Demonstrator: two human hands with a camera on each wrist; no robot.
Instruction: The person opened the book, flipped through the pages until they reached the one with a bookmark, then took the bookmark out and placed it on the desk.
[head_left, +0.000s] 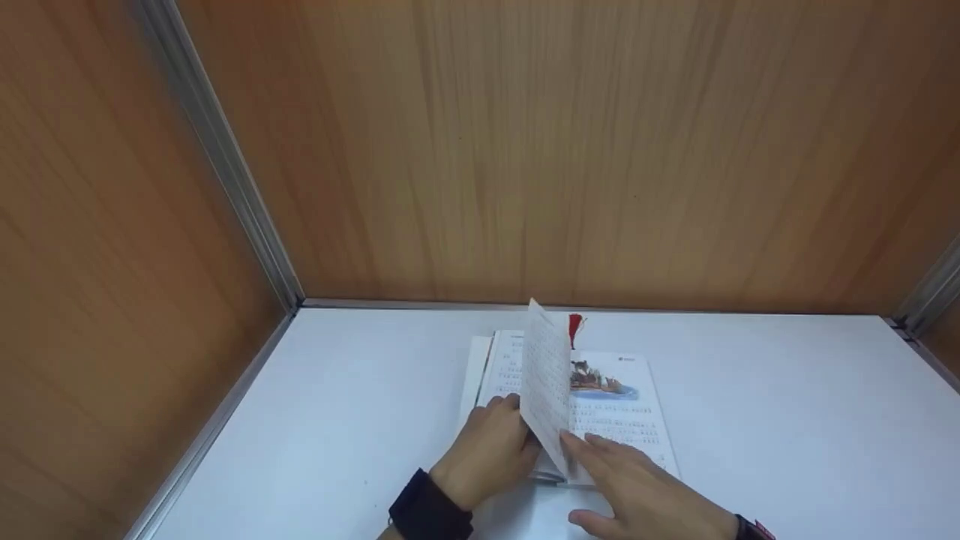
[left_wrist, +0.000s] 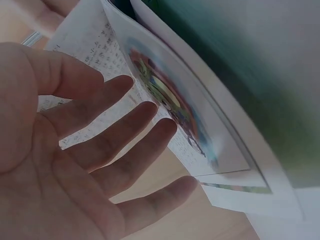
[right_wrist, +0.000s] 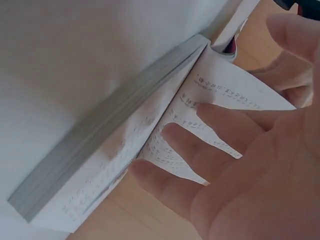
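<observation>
An open book (head_left: 622, 420) lies on the white table (head_left: 337, 420), with a small picture (head_left: 600, 379) on its right page. One leaf (head_left: 546, 382) stands upright over the spine. My left hand (head_left: 491, 450) rests on the left page, its fingers against the foot of that leaf. In the left wrist view the left hand (left_wrist: 100, 145) is spread with straight fingers before a printed leaf (left_wrist: 90, 45). My right hand (head_left: 637, 487) lies flat on the right page, index tip at the leaf's lower edge. Its straight fingers (right_wrist: 200, 150) press a printed page (right_wrist: 235, 90) beside the page block (right_wrist: 100, 135).
A red tassel (head_left: 575, 328) pokes out behind the book's top edge. Wood-grain walls (head_left: 600, 150) with metal trim (head_left: 225, 165) close in the table at the back and both sides. A dark band (head_left: 427, 514) circles my left wrist.
</observation>
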